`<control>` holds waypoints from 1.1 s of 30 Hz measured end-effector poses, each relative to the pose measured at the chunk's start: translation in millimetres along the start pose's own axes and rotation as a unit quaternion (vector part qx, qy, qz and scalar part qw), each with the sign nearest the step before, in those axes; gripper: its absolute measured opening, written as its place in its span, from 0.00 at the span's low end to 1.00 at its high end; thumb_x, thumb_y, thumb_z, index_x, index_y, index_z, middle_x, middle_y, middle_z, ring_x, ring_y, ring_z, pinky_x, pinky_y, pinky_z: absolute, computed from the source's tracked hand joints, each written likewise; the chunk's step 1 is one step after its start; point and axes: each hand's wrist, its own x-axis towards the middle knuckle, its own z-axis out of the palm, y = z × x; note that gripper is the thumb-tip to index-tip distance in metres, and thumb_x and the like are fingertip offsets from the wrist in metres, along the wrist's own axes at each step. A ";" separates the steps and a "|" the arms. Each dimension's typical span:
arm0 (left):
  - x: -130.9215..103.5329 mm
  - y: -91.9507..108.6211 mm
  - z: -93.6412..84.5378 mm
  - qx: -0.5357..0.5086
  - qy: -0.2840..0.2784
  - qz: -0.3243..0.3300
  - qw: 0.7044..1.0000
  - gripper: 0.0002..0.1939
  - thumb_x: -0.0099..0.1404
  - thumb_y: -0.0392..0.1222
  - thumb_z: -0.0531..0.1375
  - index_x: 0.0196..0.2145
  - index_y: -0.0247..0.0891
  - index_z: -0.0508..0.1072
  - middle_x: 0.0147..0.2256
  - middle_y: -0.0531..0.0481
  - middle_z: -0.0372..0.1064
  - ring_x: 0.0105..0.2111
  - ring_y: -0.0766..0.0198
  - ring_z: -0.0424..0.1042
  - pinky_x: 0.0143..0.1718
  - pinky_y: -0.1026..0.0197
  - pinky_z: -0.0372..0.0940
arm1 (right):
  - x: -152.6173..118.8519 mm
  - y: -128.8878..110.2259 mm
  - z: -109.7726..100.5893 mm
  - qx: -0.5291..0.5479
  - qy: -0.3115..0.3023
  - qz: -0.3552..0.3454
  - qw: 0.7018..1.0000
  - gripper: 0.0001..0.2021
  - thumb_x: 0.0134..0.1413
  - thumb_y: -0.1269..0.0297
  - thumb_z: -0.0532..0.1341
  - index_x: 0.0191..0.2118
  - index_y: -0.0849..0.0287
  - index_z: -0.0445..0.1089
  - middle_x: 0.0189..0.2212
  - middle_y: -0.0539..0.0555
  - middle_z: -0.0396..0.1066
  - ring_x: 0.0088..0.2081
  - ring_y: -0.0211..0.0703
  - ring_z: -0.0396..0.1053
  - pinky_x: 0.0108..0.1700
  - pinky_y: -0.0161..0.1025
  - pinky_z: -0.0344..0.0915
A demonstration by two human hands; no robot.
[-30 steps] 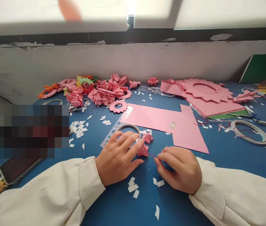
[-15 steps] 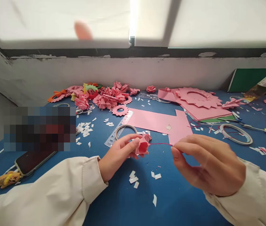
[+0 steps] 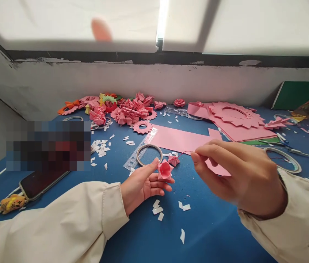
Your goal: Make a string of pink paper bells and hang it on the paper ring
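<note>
A small pink folded-paper flower point(image 3: 165, 170) rests against the fingers of my left hand point(image 3: 146, 184), its cup facing me. My left thumb touches its edge, and the other fingers extend beneath it. Just behind it is a second pink paper piece point(image 3: 174, 160). A thin red thread point(image 3: 183, 153) runs from the flowers up to my right hand point(image 3: 233, 173), where thumb and forefinger pinch it. Behind my left hand, a roll of tape point(image 3: 149, 145) lies partly over a clear ruler point(image 3: 132, 160).
Pink paper flowers point(image 3: 127, 114) are heaped at the back left. A pink strip point(image 3: 182, 138) and stacked pink sheets point(image 3: 233, 130) lie behind my right hand. A phone point(image 3: 43, 182) with a cable is at left. White scraps point(image 3: 157, 210) dot the blue table point(image 3: 143, 237).
My left fingers have opened out under the flower, which now shows its cup and the second piece more clearly. My right hand has moved slightly up and left with the thread.
</note>
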 end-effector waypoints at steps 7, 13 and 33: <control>0.5 0.8 -3.3 -0.013 -0.010 -0.011 1.000 0.21 0.65 0.54 0.54 0.32 0.30 0.72 0.30 0.43 0.73 0.25 0.68 0.71 0.26 0.71 0.65 | -1.3 -1.8 -7.4 -0.001 0.015 0.007 1.000 0.05 0.53 0.73 0.61 0.31 0.57 0.64 0.21 0.48 0.69 0.22 0.33 0.61 0.27 0.34 0.60; 0.6 1.3 -4.4 -0.013 -0.017 -0.020 1.000 0.22 0.65 0.54 0.52 0.31 0.29 0.72 0.31 0.43 0.72 0.24 0.69 0.70 0.25 0.71 0.65 | 4.4 -1.0 -11.3 0.008 0.027 0.028 0.999 0.03 0.53 0.72 0.61 0.31 0.58 0.67 0.23 0.51 0.71 0.25 0.34 0.64 0.28 0.33 0.61; 2.8 -1.4 -5.0 0.023 -0.031 -0.006 0.999 0.22 0.59 0.57 0.58 0.35 0.31 0.67 0.32 0.40 0.73 0.23 0.67 0.71 0.23 0.70 0.65 | 2.7 -3.8 -6.3 0.028 -0.042 -0.028 0.998 0.02 0.55 0.73 0.59 0.34 0.61 0.67 0.22 0.53 0.72 0.22 0.33 0.67 0.26 0.32 0.63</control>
